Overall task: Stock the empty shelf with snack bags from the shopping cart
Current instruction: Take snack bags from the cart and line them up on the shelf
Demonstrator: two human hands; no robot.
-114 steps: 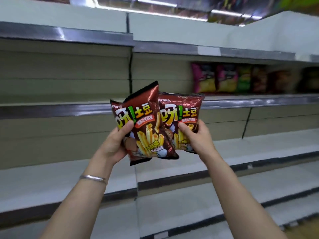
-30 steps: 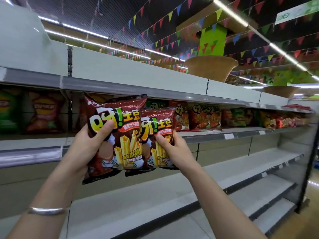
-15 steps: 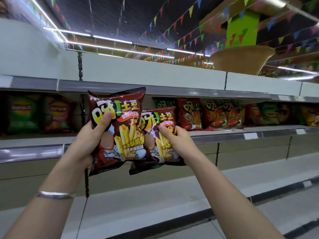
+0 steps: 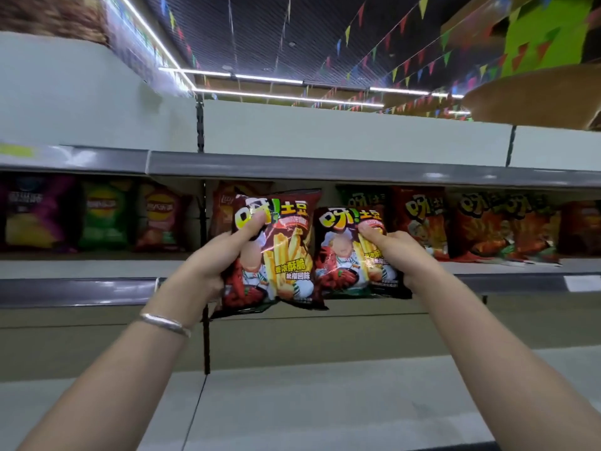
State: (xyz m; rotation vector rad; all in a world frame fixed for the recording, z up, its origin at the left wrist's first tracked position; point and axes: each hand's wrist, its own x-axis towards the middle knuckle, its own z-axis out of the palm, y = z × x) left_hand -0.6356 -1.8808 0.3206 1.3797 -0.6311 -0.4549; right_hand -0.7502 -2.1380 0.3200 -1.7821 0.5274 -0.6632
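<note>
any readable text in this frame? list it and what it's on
"呀!土豆": logo on the left snack bag, held by the left hand.
"香浓酥脆" and "吮指回味": lower front of the same bag.
"呀!土豆": logo on the right snack bag, held by the right hand.
Small red banners under both logos: too small to read.
Shelved chip bags, orange bags and price tag: blurred, unreadable.
</note>
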